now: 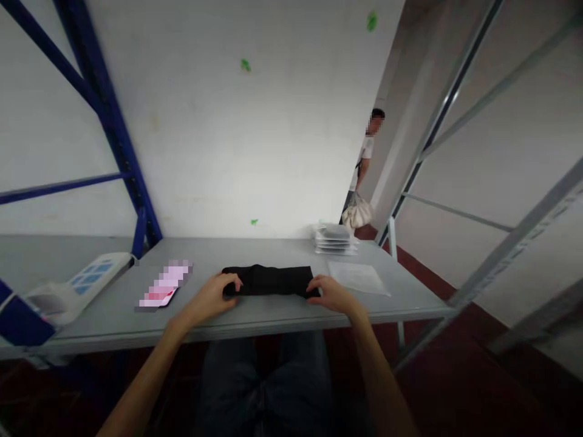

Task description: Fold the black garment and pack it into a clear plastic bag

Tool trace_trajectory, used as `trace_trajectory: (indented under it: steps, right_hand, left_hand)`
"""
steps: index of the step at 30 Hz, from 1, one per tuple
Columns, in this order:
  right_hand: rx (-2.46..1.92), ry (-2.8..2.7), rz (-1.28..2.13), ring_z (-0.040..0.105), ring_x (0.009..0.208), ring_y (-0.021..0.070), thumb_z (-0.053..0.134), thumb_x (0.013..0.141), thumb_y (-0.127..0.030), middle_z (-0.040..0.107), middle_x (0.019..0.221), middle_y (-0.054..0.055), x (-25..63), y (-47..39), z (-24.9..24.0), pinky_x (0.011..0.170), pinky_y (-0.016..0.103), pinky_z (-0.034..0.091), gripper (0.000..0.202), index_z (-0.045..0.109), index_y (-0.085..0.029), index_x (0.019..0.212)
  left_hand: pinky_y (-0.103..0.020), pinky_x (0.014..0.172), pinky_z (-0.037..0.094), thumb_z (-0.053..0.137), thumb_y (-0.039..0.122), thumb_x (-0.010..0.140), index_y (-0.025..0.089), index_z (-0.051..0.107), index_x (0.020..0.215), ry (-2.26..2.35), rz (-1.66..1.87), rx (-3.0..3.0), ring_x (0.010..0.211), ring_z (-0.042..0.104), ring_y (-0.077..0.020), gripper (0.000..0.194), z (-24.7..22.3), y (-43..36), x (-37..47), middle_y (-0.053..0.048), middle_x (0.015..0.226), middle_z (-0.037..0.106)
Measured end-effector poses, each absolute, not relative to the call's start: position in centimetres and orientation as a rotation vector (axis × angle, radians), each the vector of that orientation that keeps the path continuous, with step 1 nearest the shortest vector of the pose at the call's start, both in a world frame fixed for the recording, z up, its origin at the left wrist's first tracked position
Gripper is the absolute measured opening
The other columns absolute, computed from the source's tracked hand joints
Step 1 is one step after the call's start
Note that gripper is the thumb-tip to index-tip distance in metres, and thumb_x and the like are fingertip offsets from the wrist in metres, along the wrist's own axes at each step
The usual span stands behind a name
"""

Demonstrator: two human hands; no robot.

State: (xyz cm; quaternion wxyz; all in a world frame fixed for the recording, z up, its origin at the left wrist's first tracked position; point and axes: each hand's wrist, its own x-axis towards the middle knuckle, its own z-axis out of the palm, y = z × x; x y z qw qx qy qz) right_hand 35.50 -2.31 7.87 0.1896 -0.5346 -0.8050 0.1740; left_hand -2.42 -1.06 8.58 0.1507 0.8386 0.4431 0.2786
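Note:
A flat black strip of folded fabric lies lengthwise across the grey tabletop, close to its front edge. My left hand closes on the strip's left end, with the thumb and fingers curled around that edge. At the opposite end, my right hand pinches the right edge between thumb and fingers. The fabric stretches fairly straight between both hands, with a slight bump along its upper edge. Just beyond my right hand, a clear plastic bag rests flat on the table.
A stack of flat, plastic-wrapped packs stands at the back right of the table. On the left are a blurred-out phone and a white package with blue panels. Blue rack posts rise at left. A person carries a bag beyond the wall.

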Motion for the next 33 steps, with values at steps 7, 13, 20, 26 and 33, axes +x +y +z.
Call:
trace_trajectory:
  steps: [7, 13, 20, 26, 33]
  right_hand:
    - [-1.702, -2.251, 0.526, 0.072, 0.086, 0.0230, 0.062, 0.098, -0.047, 0.080, 0.090, 0.006, 36.0, -2.8, 8.2, 0.078, 0.028, 0.049, 0.035, 0.084, -0.024, 0.082]
    - [-1.887, -2.216, 0.300, 0.071, 0.089, 0.0222, 0.068, 0.095, -0.034, 0.078, 0.095, 0.007, 35.1, -2.1, 7.3, 0.072, 0.027, 0.045, 0.020, 0.081, -0.021, 0.091]
    - [-1.859, -2.254, 0.242, 0.069, 0.094, 0.0208, 0.062, 0.098, -0.027, 0.077, 0.101, 0.006, 34.7, -2.2, 7.3, 0.076, 0.026, 0.043, 0.017, 0.078, -0.021, 0.101]
    - [-1.806, -2.241, 0.209, 0.069, 0.102, 0.0224, 0.051, 0.104, -0.027, 0.077, 0.106, 0.009, 34.9, -1.9, 7.2, 0.085, 0.028, 0.045, 0.028, 0.077, -0.020, 0.110]
    - [-1.727, -2.193, 0.230, 0.068, 0.108, 0.0224, 0.050, 0.104, -0.027, 0.076, 0.112, 0.009, 35.3, -1.6, 6.7, 0.093, 0.030, 0.046, 0.029, 0.076, -0.022, 0.116]
  left_hand:
    - [-0.030, 0.075, 0.049, 0.048, 0.048, 0.097, 0.025, 0.066, 0.087, 1.310, 0.582, 2.269, 0.078, 0.069, -0.0211, 0.030, 8.8, -1.7, -3.1, -0.001, 0.082, 0.073]
    - [-0.032, 0.069, 0.045, 0.048, 0.034, 0.094, 0.022, 0.061, 0.126, 1.676, 0.603, 2.354, 0.077, 0.068, -0.0244, 0.036, 6.1, 0.2, -3.7, -0.003, 0.082, 0.071]
    - [-0.031, 0.067, 0.042, 0.051, 0.038, 0.095, 0.022, 0.070, 0.121, 1.834, 0.519, 2.325, 0.083, 0.070, -0.0265, 0.035, 6.1, 0.5, -3.4, -0.006, 0.088, 0.075]
    - [-0.031, 0.069, 0.046, 0.052, 0.043, 0.096, 0.022, 0.075, 0.112, 1.969, 0.724, 2.180, 0.086, 0.072, -0.0263, 0.035, 6.7, 2.0, -3.2, -0.007, 0.091, 0.078]
    - [-0.033, 0.077, 0.057, 0.052, 0.037, 0.095, 0.015, 0.060, 0.130, 1.903, 1.484, 1.675, 0.092, 0.075, -0.0240, 0.042, 7.7, 5.7, -1.2, -0.011, 0.104, 0.078]
